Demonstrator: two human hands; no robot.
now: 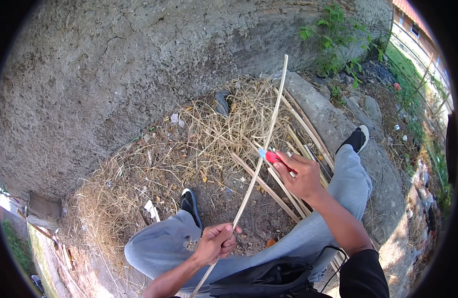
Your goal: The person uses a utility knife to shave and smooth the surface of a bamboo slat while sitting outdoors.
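My left hand (216, 244) is closed around the lower part of a long, thin, pale bamboo or wood strip (249, 191). The strip slants up and away to the right, its far end in front of the wall. In my right hand (303, 176) is a red-handled cutter knife (272, 157), gripped between thumb and fingers. Its blade lies against the strip around the middle, where a small curl of fibre stands off. My right fingers partly hide the handle.
More long strips (311, 126) lie on the ground under my right hand. Thin pale shavings (214, 124) cover the soil up to a rough grey wall (139, 64). My legs are spread, with a black bag (268, 278) at my lap. Large stones (321, 107) and a green plant (333, 39) are at right.
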